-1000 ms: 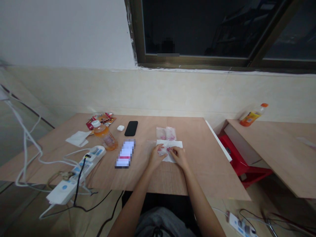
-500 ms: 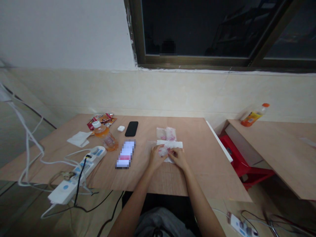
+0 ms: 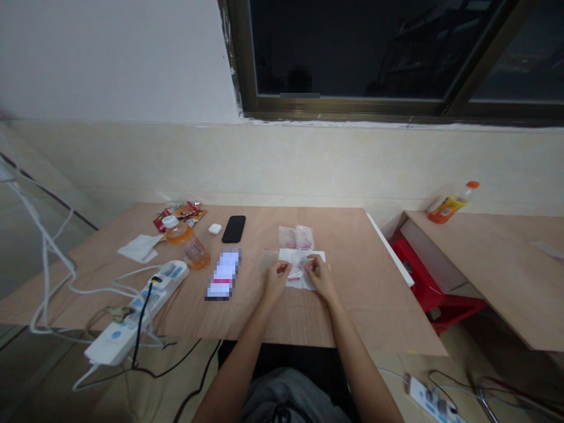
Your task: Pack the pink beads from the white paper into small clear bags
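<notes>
Desk colours: pink on white, orange, black, red.
White paper sheet (image 3: 300,269) bears pink-red print; clear packets (image 3: 296,237) behind it show matching pink marks. Orange drink bottle (image 3: 185,244), white cap; black phone (image 3: 233,229); white power strip (image 3: 118,330), blue buttons; red stool (image 3: 429,276); tan plywood desk (image 3: 365,305).

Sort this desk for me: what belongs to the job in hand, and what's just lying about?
In hand: left hand, right hand, white sheet, pink-printed plastic packets.

Lying about: black phone, white earbud case, orange drink bottle, crumpled tissue, snack wrappers, power strip.
</notes>
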### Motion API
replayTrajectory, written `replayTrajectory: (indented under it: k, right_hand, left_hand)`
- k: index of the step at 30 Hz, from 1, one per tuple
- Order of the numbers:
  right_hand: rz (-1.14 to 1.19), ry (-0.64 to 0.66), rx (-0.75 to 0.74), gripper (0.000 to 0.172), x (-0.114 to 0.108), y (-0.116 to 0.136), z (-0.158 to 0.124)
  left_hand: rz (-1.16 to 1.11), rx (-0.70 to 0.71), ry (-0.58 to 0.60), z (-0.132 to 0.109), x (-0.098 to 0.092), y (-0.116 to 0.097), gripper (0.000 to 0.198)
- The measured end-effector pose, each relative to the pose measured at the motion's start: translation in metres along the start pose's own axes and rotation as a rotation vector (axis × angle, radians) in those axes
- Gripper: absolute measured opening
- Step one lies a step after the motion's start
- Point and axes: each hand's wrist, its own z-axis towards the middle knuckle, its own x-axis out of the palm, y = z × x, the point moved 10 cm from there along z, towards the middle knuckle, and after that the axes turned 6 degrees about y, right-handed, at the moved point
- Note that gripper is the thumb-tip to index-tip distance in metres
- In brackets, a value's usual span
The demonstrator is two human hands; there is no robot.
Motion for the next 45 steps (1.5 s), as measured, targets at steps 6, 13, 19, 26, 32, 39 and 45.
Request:
replayTrajectory:
  k: [6, 13, 19, 26, 32, 39, 45]
  right_hand:
    - [-0.018, -0.031, -0.003, 0.028, -0.001, -0.003, 0.0]
    - [-0.023, 0.003, 0.013, 0.033, 0.001, 0.0, -0.001]
    - [0.021, -0.006, -0.009, 0.029, -0.001, 0.001, -0.002]
    - [-0.04, 0.029, -0.078, 0.032, 0.002, 0.014, -0.004]
    - [-0.029, 0.049, -0.101, 0.03, 0.007, 0.018, -0.004]
    - [-0.049, 0.035, -0.121, 0.02, 0.012, 0.02, -0.004]
    - [0.015, 0.032, -0.131, 0.031, 0.016, 0.021, -0.005]
  left_hand:
    - [0.007, 0.011, 0.038, -0.001, 0.002, -0.006, 0.022]
    - [0.055, 0.035, 0.09, -0.001, 0.009, -0.012, 0.021]
    - [0.031, 0.049, 0.125, -0.002, 0.012, -0.016, 0.02]
    - [0.006, 0.042, 0.126, -0.001, 0.012, -0.01, 0.017]
    - [0.028, 0.09, 0.162, 0.001, 0.017, -0.012, 0.015]
    - [0.001, 0.111, 0.199, -0.001, 0.021, -0.019, 0.019]
    - [-0.014, 0.064, 0.184, 0.0, 0.02, -0.018, 0.021]
